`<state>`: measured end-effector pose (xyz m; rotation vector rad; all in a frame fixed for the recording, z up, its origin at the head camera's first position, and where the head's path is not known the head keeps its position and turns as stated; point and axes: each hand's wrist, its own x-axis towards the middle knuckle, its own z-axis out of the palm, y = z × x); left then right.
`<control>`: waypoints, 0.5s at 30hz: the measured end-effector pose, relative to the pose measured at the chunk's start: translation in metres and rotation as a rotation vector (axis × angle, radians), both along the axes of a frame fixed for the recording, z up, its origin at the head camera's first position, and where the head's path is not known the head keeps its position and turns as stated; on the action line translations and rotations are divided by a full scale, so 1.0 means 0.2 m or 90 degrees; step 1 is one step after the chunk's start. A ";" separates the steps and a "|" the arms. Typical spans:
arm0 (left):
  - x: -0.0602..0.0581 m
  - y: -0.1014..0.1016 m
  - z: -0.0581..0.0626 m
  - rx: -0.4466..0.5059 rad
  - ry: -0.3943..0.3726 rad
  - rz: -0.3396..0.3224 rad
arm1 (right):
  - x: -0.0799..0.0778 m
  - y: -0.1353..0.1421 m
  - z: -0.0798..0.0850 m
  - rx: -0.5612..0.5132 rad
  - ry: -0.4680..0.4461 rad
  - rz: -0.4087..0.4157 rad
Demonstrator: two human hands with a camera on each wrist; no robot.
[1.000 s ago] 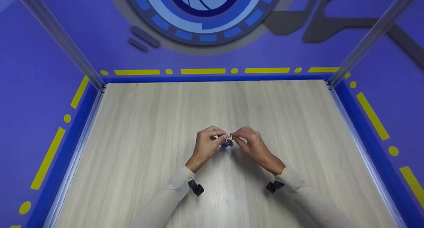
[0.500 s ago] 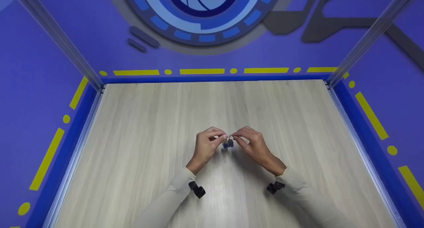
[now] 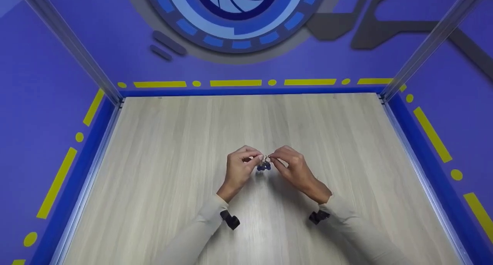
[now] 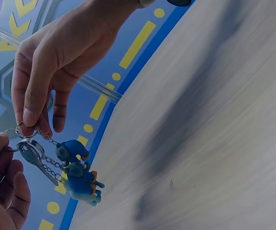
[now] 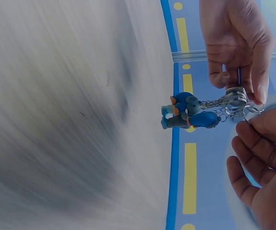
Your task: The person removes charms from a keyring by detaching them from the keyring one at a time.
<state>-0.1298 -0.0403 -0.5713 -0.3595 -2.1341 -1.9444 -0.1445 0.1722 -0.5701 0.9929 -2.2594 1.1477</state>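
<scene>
My left hand (image 3: 238, 169) and right hand (image 3: 295, 169) meet above the middle of the table, fingertips close together. Between them hangs a bunch of metal key rings (image 5: 236, 99). Left thumb and fingers pinch the rings from one side; the right thumb and fingers pinch a ring on the other. A silver key (image 4: 31, 154) dangles from the rings in the left wrist view. Short chains carry small blue figurines: one keychain figurine (image 4: 71, 150) sits above another figurine (image 4: 82, 181). How the rings interlink is partly hidden by the fingertips.
The light wood tabletop (image 3: 177, 141) lies below both hands, which are raised above it and cast shadows. Blue walls (image 3: 246, 72) with yellow marks stand at the back and both sides. Metal posts (image 3: 84, 57) rise at the back corners.
Both hands stay in nearly the same place, still pinching the rings. The hanging figurines have swung and turned slightly.
</scene>
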 end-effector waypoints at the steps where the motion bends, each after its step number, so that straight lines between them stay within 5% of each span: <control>1: 0.00 0.00 0.00 0.012 0.000 -0.003 | 0.00 0.00 0.00 -0.002 0.002 0.000; 7: 0.01 0.01 -0.02 0.077 -0.029 -0.004 | 0.00 0.00 0.01 -0.028 -0.029 -0.024; 15: 0.01 0.01 -0.05 0.056 -0.066 -0.013 | 0.03 0.01 0.02 -0.088 -0.186 -0.060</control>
